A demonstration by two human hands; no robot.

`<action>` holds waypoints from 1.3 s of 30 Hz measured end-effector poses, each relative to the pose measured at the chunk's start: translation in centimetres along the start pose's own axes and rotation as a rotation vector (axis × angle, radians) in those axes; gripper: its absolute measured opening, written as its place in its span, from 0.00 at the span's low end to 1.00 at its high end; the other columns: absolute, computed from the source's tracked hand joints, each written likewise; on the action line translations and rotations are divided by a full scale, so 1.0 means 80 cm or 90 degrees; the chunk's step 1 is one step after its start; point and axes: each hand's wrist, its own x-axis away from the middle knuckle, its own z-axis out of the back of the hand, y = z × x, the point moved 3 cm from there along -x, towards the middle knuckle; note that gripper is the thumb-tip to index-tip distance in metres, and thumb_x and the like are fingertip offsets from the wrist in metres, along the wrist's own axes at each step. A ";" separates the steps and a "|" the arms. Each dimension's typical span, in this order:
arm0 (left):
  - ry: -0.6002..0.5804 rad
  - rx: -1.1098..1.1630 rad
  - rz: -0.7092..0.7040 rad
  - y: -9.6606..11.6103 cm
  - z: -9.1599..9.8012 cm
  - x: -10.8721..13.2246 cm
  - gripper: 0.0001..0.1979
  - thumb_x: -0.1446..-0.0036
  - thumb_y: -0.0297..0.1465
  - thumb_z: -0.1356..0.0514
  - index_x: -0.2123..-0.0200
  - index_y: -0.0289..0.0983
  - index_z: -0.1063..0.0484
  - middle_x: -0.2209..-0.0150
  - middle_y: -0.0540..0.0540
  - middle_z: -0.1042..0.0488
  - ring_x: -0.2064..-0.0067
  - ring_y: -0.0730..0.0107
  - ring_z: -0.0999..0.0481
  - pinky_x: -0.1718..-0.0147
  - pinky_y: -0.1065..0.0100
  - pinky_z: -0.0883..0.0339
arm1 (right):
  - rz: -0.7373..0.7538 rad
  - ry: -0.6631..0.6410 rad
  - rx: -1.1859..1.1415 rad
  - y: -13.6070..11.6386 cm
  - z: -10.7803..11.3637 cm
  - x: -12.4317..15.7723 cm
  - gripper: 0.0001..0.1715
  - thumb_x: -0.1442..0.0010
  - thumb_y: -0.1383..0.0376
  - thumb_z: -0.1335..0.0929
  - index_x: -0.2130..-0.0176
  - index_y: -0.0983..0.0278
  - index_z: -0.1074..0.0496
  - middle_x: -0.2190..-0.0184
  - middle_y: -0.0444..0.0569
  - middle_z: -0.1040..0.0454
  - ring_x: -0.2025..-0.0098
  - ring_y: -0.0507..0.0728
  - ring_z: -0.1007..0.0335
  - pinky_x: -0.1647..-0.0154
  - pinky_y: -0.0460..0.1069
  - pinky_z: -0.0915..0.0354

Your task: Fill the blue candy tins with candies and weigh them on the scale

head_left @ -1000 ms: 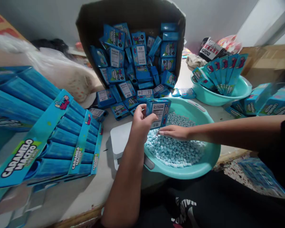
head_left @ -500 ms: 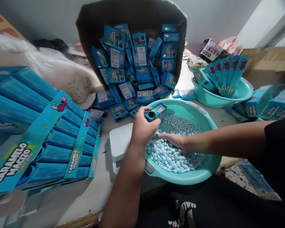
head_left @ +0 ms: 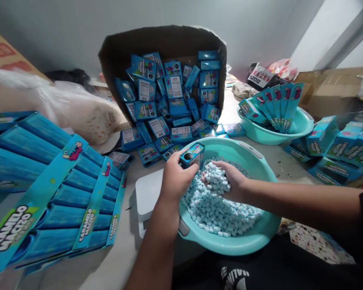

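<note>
Basin: the large round turquoise plastic basin point(head_left: 248, 246) stands on the pale tabletop point(head_left: 125, 225), with small pale-blue pellets point(head_left: 224, 219) spread inside.
Carton: the small blue printed cardboard carton point(head_left: 196, 158), a round dark hole in its upper end, is held above the basin's far-left rim.
Left hand: this hand point(head_left: 177, 175) pinches the carton's sides between thumb and fingers, hole upward.
Right hand: over the basin, this hand point(head_left: 232, 181) cups a heaped scoop of pellets, fingers curled beneath it, just beside the carton; whether they touch it, I cannot tell.
White device: a flat white plastic slab like a scale point(head_left: 149, 189) sits just left of the basin, partly behind the left forearm.
Pellet risk: the scoop looks overfull, so a tilt or parted fingers could shed pellets into the basin.
Hole risk: the hole looks narrower than the heap; pellets crowding it could jam or scatter.
Grip risk: squeezing hard could dent the carton; a slack pinch could drop it.
</note>
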 end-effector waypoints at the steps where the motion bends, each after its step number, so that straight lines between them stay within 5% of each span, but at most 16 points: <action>1: -0.012 -0.020 0.001 0.000 -0.001 -0.001 0.21 0.52 0.31 0.34 0.53 0.33 0.22 0.55 0.41 0.20 0.53 0.55 0.21 0.51 0.59 0.29 | 0.023 0.019 -0.034 -0.009 0.000 0.005 0.11 0.33 0.62 0.37 0.65 0.64 0.30 0.73 0.49 0.22 0.73 0.55 0.23 0.67 0.49 0.25; 7: -0.163 -0.191 -0.040 0.003 -0.012 0.010 0.21 0.51 0.27 0.36 0.51 0.34 0.22 0.52 0.40 0.22 0.49 0.53 0.23 0.46 0.56 0.32 | 0.176 0.035 -0.184 -0.056 -0.019 0.029 0.11 0.34 0.63 0.36 0.68 0.63 0.31 0.76 0.47 0.23 0.74 0.53 0.23 0.71 0.48 0.23; 12: -0.330 -0.170 -0.074 0.009 -0.020 0.024 0.15 0.48 0.30 0.36 0.55 0.36 0.22 0.54 0.42 0.21 0.52 0.55 0.23 0.51 0.58 0.31 | 0.286 0.008 -0.225 -0.074 -0.042 0.027 0.09 0.37 0.63 0.36 0.69 0.63 0.31 0.77 0.45 0.25 0.74 0.51 0.25 0.72 0.45 0.24; 20: -0.357 -0.128 -0.074 0.011 -0.021 0.027 0.10 0.50 0.27 0.36 0.61 0.36 0.25 0.60 0.45 0.22 0.57 0.58 0.23 0.59 0.61 0.31 | 0.342 -0.013 -0.226 -0.060 -0.055 0.008 0.08 0.37 0.64 0.36 0.69 0.62 0.33 0.79 0.41 0.28 0.75 0.49 0.26 0.62 0.46 0.22; 29: -0.357 -0.131 -0.061 0.010 -0.020 0.027 0.18 0.50 0.28 0.35 0.53 0.37 0.24 0.52 0.42 0.22 0.49 0.54 0.24 0.47 0.54 0.32 | 0.403 -0.033 -0.160 -0.057 -0.050 0.005 0.10 0.39 0.61 0.33 0.71 0.62 0.33 0.78 0.40 0.30 0.73 0.49 0.27 0.58 0.47 0.23; 39: -0.362 -0.056 -0.079 0.008 -0.020 0.026 0.18 0.48 0.28 0.35 0.52 0.38 0.26 0.50 0.43 0.23 0.48 0.56 0.25 0.48 0.55 0.32 | 0.422 -0.027 -0.067 -0.052 -0.049 0.007 0.09 0.42 0.59 0.32 0.70 0.62 0.30 0.76 0.42 0.27 0.68 0.52 0.24 0.54 0.52 0.24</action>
